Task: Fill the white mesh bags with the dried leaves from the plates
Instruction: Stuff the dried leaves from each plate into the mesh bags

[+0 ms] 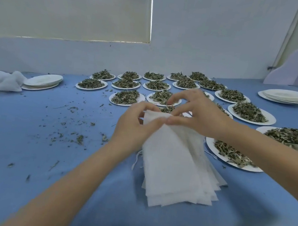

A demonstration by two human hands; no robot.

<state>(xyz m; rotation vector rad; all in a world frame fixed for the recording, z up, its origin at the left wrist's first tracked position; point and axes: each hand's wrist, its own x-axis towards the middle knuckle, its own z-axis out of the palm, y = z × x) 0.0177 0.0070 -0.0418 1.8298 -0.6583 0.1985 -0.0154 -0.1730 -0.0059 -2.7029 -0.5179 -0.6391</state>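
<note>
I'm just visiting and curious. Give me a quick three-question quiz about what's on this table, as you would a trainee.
1. True or false: both hands grip the stack of white mesh bags.
2. What colour is the table cover?
3. The stacks of empty plates sit: A) at the far left and far right, B) only in the middle.

Key:
1. True: the left hand and right hand pinch its top edge.
2. Blue.
3. A; the other stack is far right.
</note>
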